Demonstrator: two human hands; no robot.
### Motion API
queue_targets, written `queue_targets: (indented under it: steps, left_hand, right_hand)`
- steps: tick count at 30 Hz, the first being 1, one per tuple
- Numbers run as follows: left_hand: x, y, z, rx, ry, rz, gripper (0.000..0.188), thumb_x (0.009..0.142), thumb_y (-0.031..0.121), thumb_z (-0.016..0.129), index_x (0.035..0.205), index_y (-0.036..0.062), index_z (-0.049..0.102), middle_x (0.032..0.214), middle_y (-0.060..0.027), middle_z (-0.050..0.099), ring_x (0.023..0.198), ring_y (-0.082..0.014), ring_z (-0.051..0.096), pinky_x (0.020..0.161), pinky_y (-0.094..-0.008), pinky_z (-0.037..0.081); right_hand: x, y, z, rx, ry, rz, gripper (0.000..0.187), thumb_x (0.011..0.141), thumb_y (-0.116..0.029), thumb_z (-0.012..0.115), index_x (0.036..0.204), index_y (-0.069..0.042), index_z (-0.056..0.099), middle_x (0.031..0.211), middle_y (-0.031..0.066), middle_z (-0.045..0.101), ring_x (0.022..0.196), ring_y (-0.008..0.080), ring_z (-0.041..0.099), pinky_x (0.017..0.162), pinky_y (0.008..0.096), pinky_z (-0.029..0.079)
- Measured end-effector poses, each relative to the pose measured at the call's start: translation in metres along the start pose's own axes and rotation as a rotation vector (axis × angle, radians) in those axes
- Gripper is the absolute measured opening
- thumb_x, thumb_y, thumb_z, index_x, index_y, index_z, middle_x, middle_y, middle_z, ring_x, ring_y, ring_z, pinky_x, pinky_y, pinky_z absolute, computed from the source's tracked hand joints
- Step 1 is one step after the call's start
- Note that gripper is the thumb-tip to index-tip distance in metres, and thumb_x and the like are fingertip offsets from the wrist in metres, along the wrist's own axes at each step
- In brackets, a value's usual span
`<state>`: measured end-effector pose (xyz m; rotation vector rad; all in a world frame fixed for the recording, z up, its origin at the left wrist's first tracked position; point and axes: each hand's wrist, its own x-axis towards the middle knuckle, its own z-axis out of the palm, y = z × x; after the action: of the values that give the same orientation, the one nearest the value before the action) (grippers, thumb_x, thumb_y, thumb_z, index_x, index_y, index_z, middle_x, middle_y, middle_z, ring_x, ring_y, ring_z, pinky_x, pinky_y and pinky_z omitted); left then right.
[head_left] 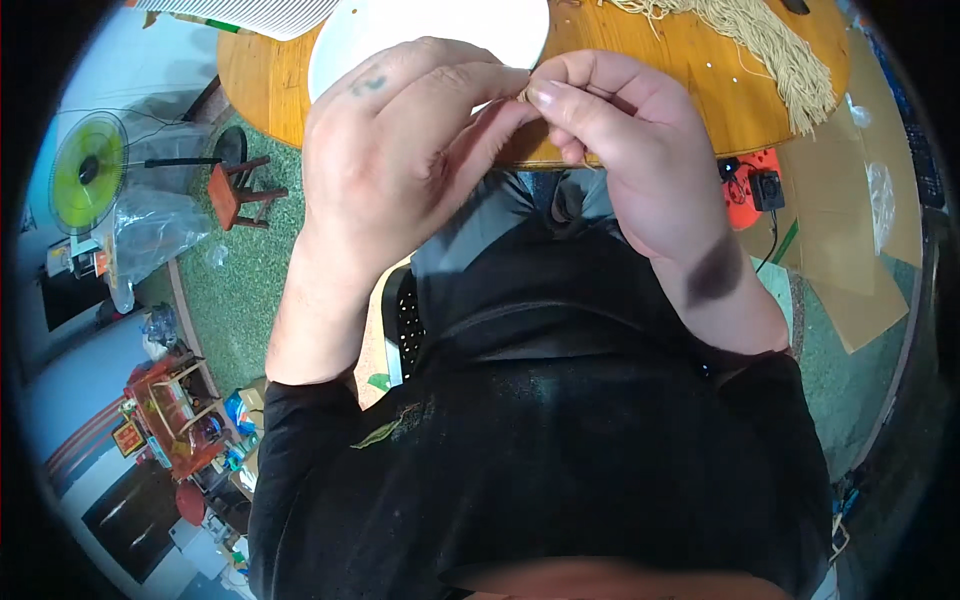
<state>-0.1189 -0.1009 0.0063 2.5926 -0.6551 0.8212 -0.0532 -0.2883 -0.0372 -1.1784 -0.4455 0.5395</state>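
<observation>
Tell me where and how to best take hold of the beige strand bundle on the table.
Probably clasp the bundle round its thick middle, coming from above with the nearer right hand: strands lie gathered alongside each other there, while its near end looks loose.

Plain black top, from here, loose black sleeves ending partway down the forearms, slim green leaf shape and faint speckles across its front, greyish trousers, small bluish mark on the left hand.
</observation>
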Motion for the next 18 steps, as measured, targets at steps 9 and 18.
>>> queue_targets:
  steps: [9,18]
  left_hand:
    - [0.002,0.005,0.001,-0.085,0.009,-0.133,0.009,0.086,-0.004,0.078,0.094,-0.0017,0.074,0.091,-0.0109,0.075,0.076,-0.0193,0.069,0.071,-0.0276,0.054]
    - [0.001,0.0,0.002,-0.13,0.025,-0.143,0.007,0.089,-0.005,0.075,0.095,-0.0032,0.073,0.093,-0.0112,0.075,0.078,-0.0169,0.067,0.073,-0.0271,0.053]
  right_hand:
    - [0.002,0.022,0.0,-0.214,0.099,-0.3,0.023,0.093,0.008,0.069,0.115,-0.001,0.068,0.094,0.001,0.07,0.09,0.0056,0.064,0.08,0.0185,0.052]
    - [0.02,0.031,-0.013,-0.774,0.202,-0.813,0.018,0.079,0.001,0.081,0.093,-0.006,0.072,0.093,0.0062,0.072,0.082,0.0208,0.073,0.064,0.0321,0.057]
